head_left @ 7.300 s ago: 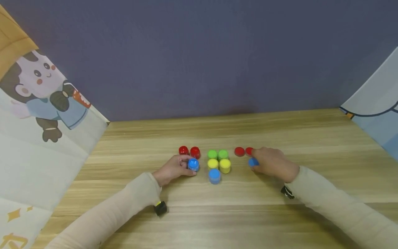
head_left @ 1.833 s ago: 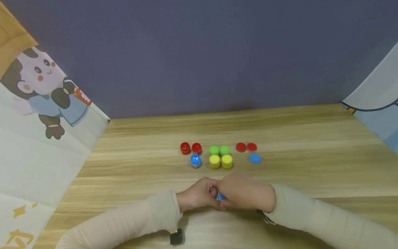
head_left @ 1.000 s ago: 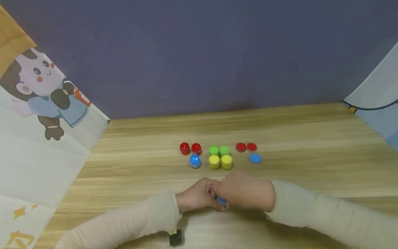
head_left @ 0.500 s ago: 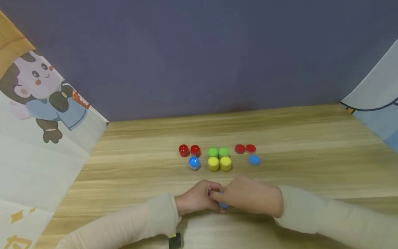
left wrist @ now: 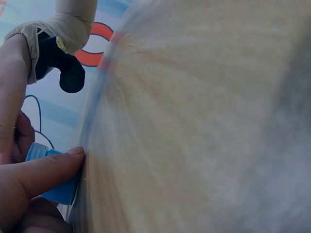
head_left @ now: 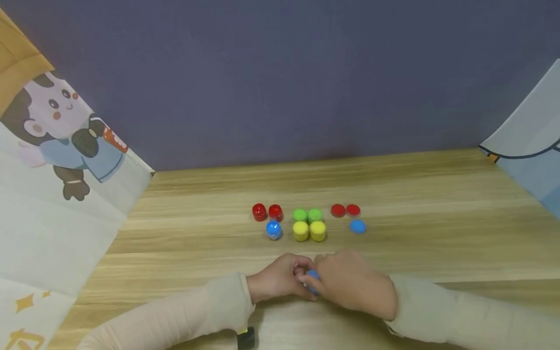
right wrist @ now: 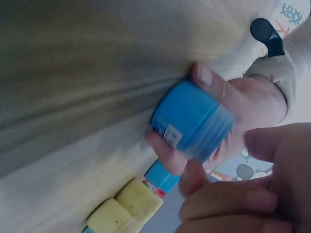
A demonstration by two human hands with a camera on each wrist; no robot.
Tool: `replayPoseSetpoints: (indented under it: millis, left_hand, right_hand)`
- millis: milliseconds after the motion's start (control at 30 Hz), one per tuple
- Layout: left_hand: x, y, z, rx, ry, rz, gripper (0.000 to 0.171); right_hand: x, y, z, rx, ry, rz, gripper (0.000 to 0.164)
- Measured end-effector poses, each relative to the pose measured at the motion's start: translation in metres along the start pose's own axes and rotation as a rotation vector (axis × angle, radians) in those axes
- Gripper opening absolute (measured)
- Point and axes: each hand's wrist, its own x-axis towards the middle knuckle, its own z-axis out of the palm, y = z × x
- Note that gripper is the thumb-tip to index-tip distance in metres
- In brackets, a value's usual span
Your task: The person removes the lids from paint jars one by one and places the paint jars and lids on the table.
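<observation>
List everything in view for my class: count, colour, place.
Held blue jar: 1, blue, front centre
Yellow jars: 2, yellow, centre
Green jars: 2, green, behind yellow jars
Standing blue jar: 1, blue, left of yellow jars
Red jars: 2, red, behind standing blue jar
Red lids: 2, red, right of green jars
Blue lid: 1, blue, nearer than red lids
Table: 1, woodgrain, beneath
Backdrop: 1, dark blue-grey, behind table
Printed panels: 2, multicoloured, left and right
Wrist devices: 2, black, both wrists
Sleeves: 2, beige, both arms
Left hand: 1, bare, gripping held blue jar
Right hand: 1, bare, at held blue jar
</observation>
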Motion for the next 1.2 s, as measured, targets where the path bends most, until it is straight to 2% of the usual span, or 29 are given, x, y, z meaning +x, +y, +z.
replayPoseSetpoints:
  millis: [100,267,367,500,667,800,933,1033,1100,1200]
  left_hand:
    - [-0.001,0.0,0.0,0.013,0.006,0.003,0.029]
    - [-0.001,0.001,-0.001,0.034,0.007,-0.005,0.033]
    - [0.0,0.001,-0.001,0.032,0.001,-0.013,0.04]
    - [0.0,0.001,-0.002,0.03,-0.001,-0.007,0.046]
    - [0.0,0.001,-0.003,0.033,-0.001,-0.006,0.044]
    - [-0.001,0.001,-0.003,0.025,-0.007,-0.007,0.038]
    - [-0.001,0.001,-0.003,0.03,-0.016,-0.002,0.031]
    - [-0.001,0.001,-0.003,0.027,-0.021,-0.005,0.032]
    - [-0.001,0.0,-0.003,0.014,-0.022,-0.008,0.031]
    - [-0.001,0.0,-0.003,-0.001,-0.032,-0.014,0.03]
  right_hand:
    - [0.001,-0.002,0.004,-0.015,0.006,0.018,0.047]
    - [0.001,-0.002,0.006,-0.034,0.059,-0.019,0.044]
    - [0.001,0.0,0.006,-0.015,0.062,-0.051,0.04]
    - [0.003,0.001,0.0,0.037,0.028,-0.087,0.033]
    - [0.003,0.003,-0.007,0.054,-0.023,-0.128,0.027]
    - [0.003,0.003,-0.011,0.006,-0.051,-0.183,0.024]
    - [0.003,0.005,-0.015,-0.078,-0.057,-0.261,0.012]
    - [0.002,0.008,-0.016,-0.191,-0.035,-0.35,0.011]
    - [0.001,0.013,-0.016,-0.251,0.007,-0.413,0.016]
    - [-0.001,0.019,-0.016,-0.313,0.075,-0.491,0.037]
